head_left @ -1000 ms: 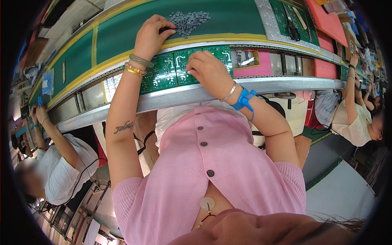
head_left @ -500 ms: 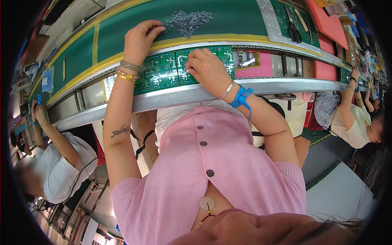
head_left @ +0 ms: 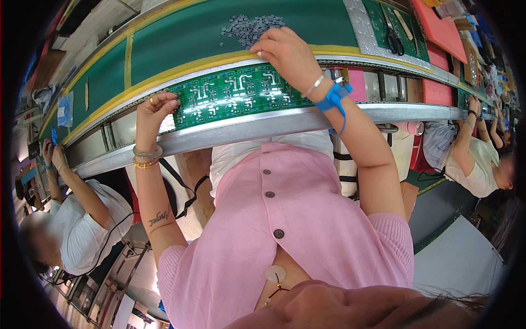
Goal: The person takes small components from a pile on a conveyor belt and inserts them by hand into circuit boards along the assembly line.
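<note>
Green printed circuit boards (head_left: 219, 98) lie in a row between two metal rails in front of me. My left hand (head_left: 153, 112) is at their left end, thumb and forefinger pinched beside the board edge; whatever may be between them is too small to make out. Beyond the far rail, a loose pile of small grey parts (head_left: 245, 30) lies on the green bench mat. My right hand (head_left: 286, 54), a blue strap on its wrist, reaches over the boards to the pile's near right side. Its fingertips are drawn together, and I cannot see what they hold.
Scissors (head_left: 393, 41) and a wooden-handled tool (head_left: 404, 26) lie at the far right, near pink foam sheets (head_left: 438, 35). Along the near side runs a metal rail (head_left: 230, 126). Co-workers sit to the left (head_left: 90, 219) and right (head_left: 474, 164).
My left hand has come from beside the grey pile back to the boards' left end. My right hand has moved from over the boards out to the pile.
</note>
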`<state>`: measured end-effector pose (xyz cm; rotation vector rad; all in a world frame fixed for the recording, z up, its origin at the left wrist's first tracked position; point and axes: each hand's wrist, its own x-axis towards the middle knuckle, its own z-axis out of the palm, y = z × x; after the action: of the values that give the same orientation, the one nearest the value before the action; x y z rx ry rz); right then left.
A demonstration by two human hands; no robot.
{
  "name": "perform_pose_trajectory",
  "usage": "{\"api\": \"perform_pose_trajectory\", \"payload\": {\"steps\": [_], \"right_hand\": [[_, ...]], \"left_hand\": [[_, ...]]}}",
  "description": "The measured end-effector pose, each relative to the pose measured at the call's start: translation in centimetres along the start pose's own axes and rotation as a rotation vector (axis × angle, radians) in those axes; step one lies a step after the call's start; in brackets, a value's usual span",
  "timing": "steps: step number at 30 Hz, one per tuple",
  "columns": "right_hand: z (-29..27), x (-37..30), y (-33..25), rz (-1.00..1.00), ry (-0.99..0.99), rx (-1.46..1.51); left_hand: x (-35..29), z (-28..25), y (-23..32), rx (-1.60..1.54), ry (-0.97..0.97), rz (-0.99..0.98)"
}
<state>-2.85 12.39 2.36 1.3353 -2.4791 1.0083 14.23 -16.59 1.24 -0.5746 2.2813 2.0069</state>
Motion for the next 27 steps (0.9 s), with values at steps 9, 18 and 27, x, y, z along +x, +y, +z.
{"api": "perform_pose_trajectory", "payload": {"steps": [9, 18, 27], "right_hand": [[1.4, 0.9, 0.5, -0.050, -0.008, -0.135], [1.3, 0.6, 0.7, -0.031, 0.032, -0.045], [0.5, 0.4, 0.6, 0.024, 0.148, 0.050]], "left_hand": [[0.3, 9.1, 3.7, 0.272, -0.076, 0.289], [2.7, 14.3, 4.9, 0.666, -0.046, 0.593], [2.6, 14.3, 4.8, 0.749, -0.059, 0.622]]}}
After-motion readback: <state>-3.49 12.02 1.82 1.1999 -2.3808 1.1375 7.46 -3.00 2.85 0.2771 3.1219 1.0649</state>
